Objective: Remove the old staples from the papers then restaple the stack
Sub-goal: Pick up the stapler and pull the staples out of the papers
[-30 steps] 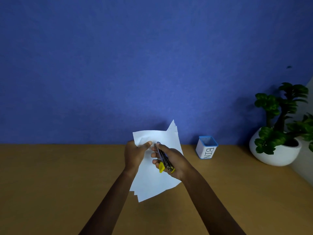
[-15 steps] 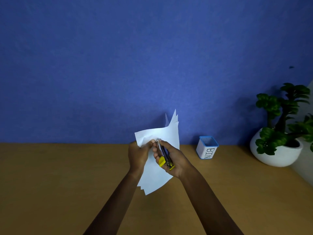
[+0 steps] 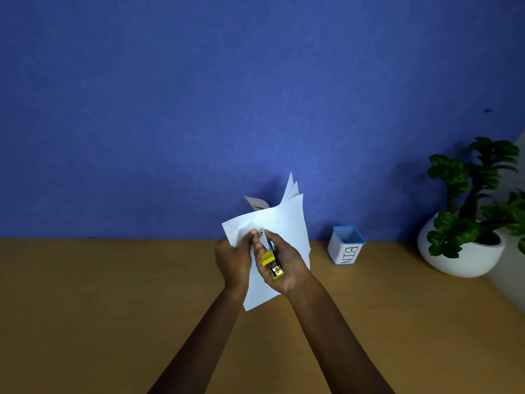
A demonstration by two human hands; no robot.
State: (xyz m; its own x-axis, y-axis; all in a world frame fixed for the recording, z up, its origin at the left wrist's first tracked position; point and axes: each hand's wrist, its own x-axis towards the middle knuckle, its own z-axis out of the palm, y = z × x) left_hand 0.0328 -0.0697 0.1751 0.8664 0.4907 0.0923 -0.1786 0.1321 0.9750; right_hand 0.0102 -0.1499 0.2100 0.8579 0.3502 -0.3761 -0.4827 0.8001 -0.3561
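Note:
A stack of white papers (image 3: 287, 223) is held upright above the wooden table (image 3: 113, 294), its top corners fanned apart. My left hand (image 3: 233, 260) pinches the stack's upper left part, thumb on the front sheet. My right hand (image 3: 279, 264) grips a small stapler (image 3: 272, 261) with yellow ends and a dark metal body. The stapler's nose touches the paper just beside my left thumb. No staple can be made out at this size.
A small white cup with a blue rim, labelled BIN (image 3: 346, 245), stands on the table to the right of the papers. A potted green plant (image 3: 466, 223) in a white bowl sits at the far right. A blue wall rises behind.
The papers have tilted more upright and bunched closer to my hands. A printed corner now shows behind the top edge. Both hands have shifted slightly right and together.

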